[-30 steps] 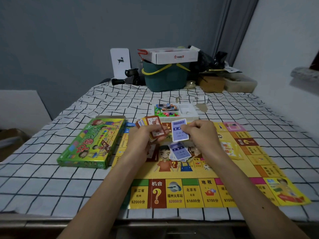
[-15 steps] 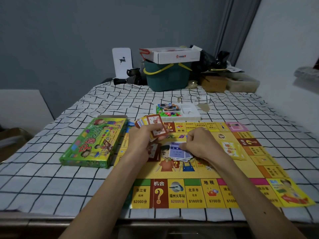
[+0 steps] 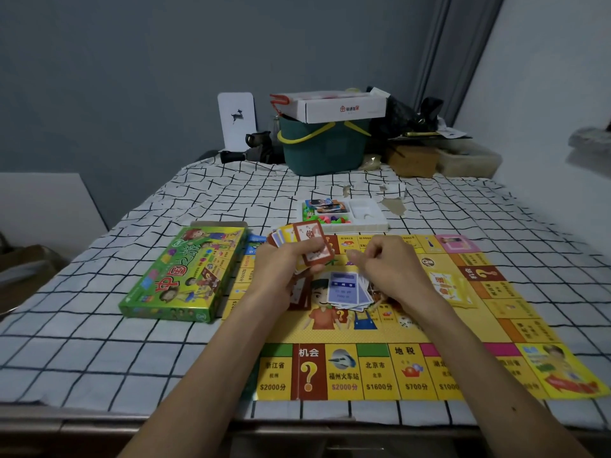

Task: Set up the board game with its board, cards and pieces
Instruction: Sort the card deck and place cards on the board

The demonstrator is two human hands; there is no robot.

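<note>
View from the head camera over the tabletop. The left grip [image 3: 284, 272] is curled round a fan of cards [image 3: 309, 241], thumb across the brown-bordered front card, and holds the fan upright above the far half of the game board [image 3: 413, 332], as it did half a second ago. The right grip [image 3: 390, 269], which then pressed down on the pile of blue cards [image 3: 344, 289], has risen off it and now hangs just right of the fan with fingers curled in and nothing between them; its thumb tip is near the fan's edge, but contact cannot be made out. The blue card it carried one second ago now lies on top of the pile, which rests on the board below and between the two grips. The green game box [image 3: 185, 276] lies left of the left grip, just beside the board's edge. The white tray [image 3: 373, 226], with coloured pieces [image 3: 330, 220] in its left compartment, sits just beyond both grips, at the board's far edge.
</note>
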